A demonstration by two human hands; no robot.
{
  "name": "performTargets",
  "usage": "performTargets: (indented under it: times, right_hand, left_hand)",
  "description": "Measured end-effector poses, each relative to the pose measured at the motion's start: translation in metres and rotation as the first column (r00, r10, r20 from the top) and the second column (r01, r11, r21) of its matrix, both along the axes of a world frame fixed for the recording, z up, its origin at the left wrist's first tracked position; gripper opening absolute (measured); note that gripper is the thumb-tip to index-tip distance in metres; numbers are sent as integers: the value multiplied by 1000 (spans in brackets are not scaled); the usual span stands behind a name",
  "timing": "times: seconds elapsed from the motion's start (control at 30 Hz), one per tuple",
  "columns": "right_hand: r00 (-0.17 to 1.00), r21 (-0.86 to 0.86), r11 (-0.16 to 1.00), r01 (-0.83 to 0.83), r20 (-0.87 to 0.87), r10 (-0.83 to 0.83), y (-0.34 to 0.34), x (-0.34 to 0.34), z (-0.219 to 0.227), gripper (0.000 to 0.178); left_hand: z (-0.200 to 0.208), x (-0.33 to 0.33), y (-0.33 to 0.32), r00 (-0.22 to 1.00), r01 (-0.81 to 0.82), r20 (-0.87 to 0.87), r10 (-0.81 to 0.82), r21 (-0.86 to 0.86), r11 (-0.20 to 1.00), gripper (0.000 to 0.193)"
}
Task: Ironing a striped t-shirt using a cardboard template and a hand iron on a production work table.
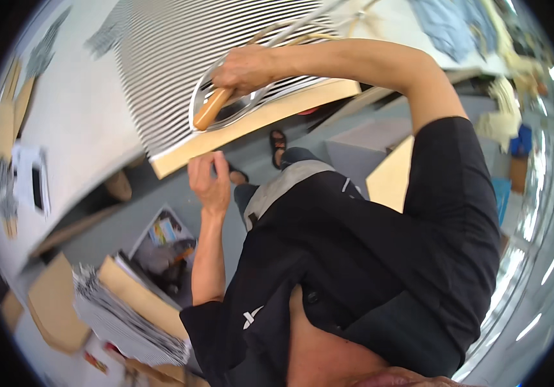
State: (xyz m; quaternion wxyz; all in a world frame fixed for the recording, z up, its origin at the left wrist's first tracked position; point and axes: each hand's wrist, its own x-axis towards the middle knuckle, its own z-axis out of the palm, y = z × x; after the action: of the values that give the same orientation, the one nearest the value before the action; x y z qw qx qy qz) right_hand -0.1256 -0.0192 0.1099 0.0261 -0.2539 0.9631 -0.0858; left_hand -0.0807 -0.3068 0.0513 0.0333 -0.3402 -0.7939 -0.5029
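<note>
My right hand [245, 68] is wrapped round the orange-brown handle of a clothes iron [207, 111], which rests on black-and-white striped fabric [167, 84]. A pale rim runs along the iron's base, and part of its body is hidden under my hand and forearm. Beneath the fabric's near edge shows a strip of beige board [270, 111]. My left hand [207, 180] hovers at that strip's front edge, its fingers curled and the thumb up. Nothing shows in it, though the fingertips are hidden.
A white table [80, 122] carries striped pieces and beige card shapes [7, 116] at left. Pale blue cloth [441, 29] lies at the far right. A hose [306, 20] trails from the iron. Below left stand a stack of striped fabric [116, 316] and a bin [161, 238].
</note>
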Motion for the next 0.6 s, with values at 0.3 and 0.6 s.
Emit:
performTargets:
  times: [0.3,0.6]
  right_hand:
    - [911,81,908,412,-16,-412,152,41,6,36]
    - [836,114,838,534,74,-543,256,92,-8,22]
  left_hand:
    - [-3,75,299,474,621,-448,-758,-440,649,62]
    - [-47,88,329,259,606,-324,-910,-679,414,53]
